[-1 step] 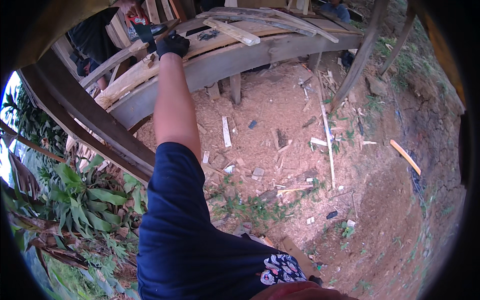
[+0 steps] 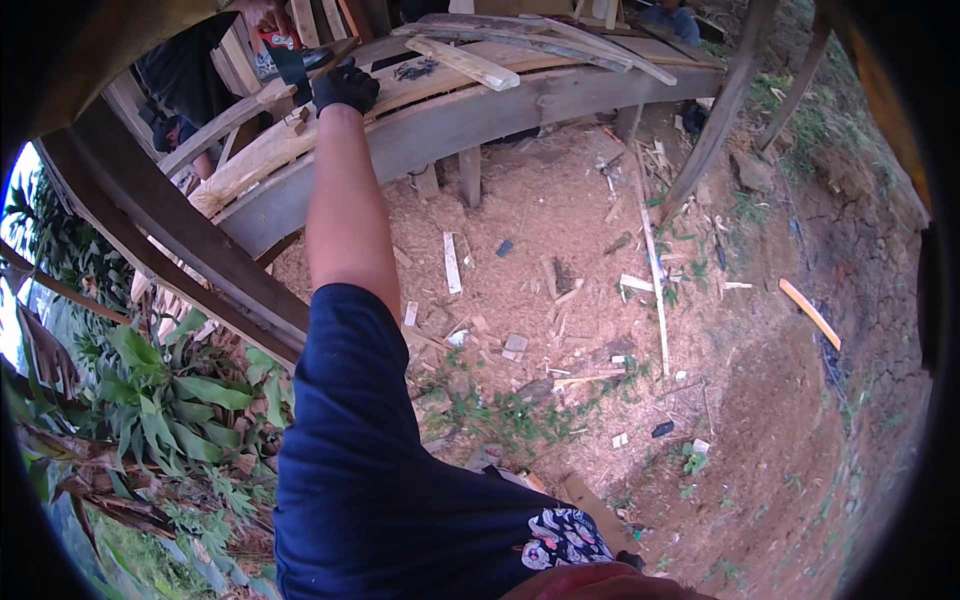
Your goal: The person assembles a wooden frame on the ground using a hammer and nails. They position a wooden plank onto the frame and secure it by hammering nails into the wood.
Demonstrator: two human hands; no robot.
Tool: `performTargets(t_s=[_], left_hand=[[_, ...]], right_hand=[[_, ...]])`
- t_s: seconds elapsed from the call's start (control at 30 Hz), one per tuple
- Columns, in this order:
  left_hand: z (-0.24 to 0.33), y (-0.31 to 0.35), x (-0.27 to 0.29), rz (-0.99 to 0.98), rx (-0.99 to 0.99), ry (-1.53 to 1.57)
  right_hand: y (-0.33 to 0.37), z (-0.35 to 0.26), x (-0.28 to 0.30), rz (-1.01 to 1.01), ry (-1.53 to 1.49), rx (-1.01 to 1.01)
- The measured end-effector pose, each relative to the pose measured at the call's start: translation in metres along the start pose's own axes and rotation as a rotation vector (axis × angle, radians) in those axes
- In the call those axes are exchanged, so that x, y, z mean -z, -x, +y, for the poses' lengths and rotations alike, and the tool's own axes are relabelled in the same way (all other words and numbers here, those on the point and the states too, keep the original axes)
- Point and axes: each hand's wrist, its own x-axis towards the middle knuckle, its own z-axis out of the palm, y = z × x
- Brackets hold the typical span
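Note:
My left hand (image 2: 345, 90), in a black glove, reaches far forward to the workbench (image 2: 560, 92). Its fingers are curled, and whatever they grip is hidden by the hand. Right beside it lie a short brown piece of wood (image 2: 334, 52) and a dark flat blade-like piece (image 2: 290, 72). Another person's hand (image 2: 262, 14) is just beyond, near a red object (image 2: 278, 41). Small dark bits (image 2: 415, 69) lie in a heap to the right of my glove. My right hand is out of view.
Several loose boards (image 2: 465, 62) lie along the bench, and a rough pole (image 2: 245, 172) runs along its left part. Slanted posts (image 2: 720, 110) stand at the right. Wood offcuts (image 2: 452, 262) and shavings cover the ground. Leafy plants (image 2: 170, 385) grow at the left.
My left hand has shifted very slightly at the bench, its fingers a little raised. Everything else looks the same.

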Motion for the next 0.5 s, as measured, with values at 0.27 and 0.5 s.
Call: performTargets(t_s=[0.27, 0.5], left_hand=[[-0.02, 0.02, -0.048, -0.088, -0.86, -2.199], [0.01, 0.058, -0.062, -0.254, -0.765, -2.61]], right_hand=[[-0.003, -0.002, 0.003, 0.009, -0.004, 0.008], [-0.016, -0.014, 0.002, 0.01, -0.01, 0.062]])
